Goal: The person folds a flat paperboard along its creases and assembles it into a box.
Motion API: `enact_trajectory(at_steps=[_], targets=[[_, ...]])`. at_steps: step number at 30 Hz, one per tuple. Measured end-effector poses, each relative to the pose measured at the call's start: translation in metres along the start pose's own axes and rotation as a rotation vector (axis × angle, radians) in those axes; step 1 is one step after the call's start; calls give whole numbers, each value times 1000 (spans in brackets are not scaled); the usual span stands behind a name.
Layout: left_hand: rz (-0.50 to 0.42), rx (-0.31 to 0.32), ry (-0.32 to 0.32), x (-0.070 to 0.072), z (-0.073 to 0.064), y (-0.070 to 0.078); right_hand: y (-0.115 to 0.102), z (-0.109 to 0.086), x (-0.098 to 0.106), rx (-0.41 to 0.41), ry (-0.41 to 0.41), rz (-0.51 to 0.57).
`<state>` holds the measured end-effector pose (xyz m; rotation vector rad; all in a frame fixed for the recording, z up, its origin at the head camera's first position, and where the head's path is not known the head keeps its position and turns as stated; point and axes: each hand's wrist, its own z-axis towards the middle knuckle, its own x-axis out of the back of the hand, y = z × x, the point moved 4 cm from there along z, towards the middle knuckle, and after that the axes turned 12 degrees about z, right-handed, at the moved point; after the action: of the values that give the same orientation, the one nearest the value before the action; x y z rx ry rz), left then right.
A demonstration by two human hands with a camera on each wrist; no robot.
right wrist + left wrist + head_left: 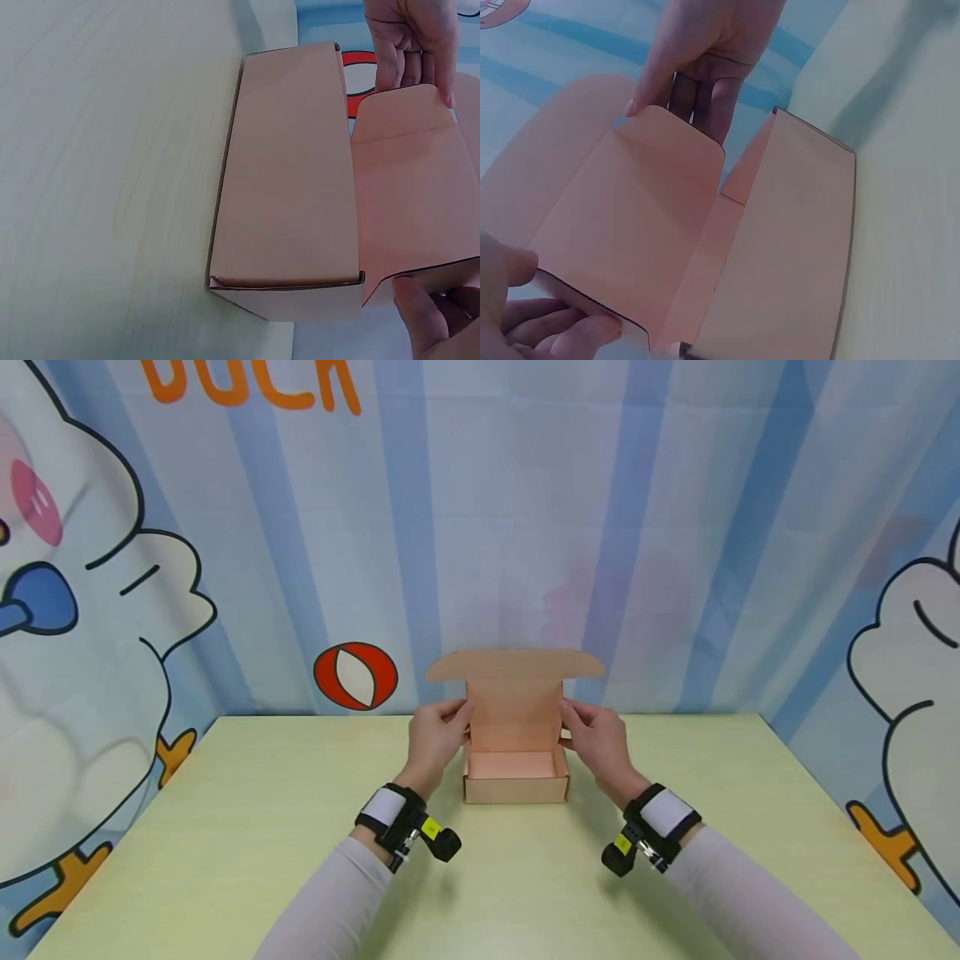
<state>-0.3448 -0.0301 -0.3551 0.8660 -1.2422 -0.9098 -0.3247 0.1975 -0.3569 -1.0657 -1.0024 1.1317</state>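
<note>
A small brown cardboard mailer box stands on the table with its lid raised at the back. The lid's wide front flap spreads out along the top, with rounded ends. At the lid's left edge, my left hand pinches the side flap between thumb and fingers. My right hand pinches the flap on the opposite side in the same way. Both side flaps show in the wrist views, the left one in the right wrist view. No contents show in the visible part of the box's inside.
The pale yellow table ends at a blue striped cloth backdrop just behind the box. Printed cartoon ducks cover the cloth at both sides. A camera on a strap sits on each wrist.
</note>
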Motion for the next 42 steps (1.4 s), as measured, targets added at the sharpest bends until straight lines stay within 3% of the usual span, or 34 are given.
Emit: enact_trajectory(at_steps=[7, 17, 31, 36, 42], targets=[[-56, 19, -43, 2, 0, -6, 3, -1, 2, -23, -43, 53], [-60, 16, -80, 4, 0, -12, 7, -1, 5, -17, -116, 101], [-150, -44, -179, 4, -6, -24, 16, -3, 16, 8, -256, 184], [-121, -73, -186, 4, -6, -28, 20, -3, 18, -20, -266, 167], [-91, -53, -220, 5, -7, -36, 25, -5, 21, -55, -304, 150]])
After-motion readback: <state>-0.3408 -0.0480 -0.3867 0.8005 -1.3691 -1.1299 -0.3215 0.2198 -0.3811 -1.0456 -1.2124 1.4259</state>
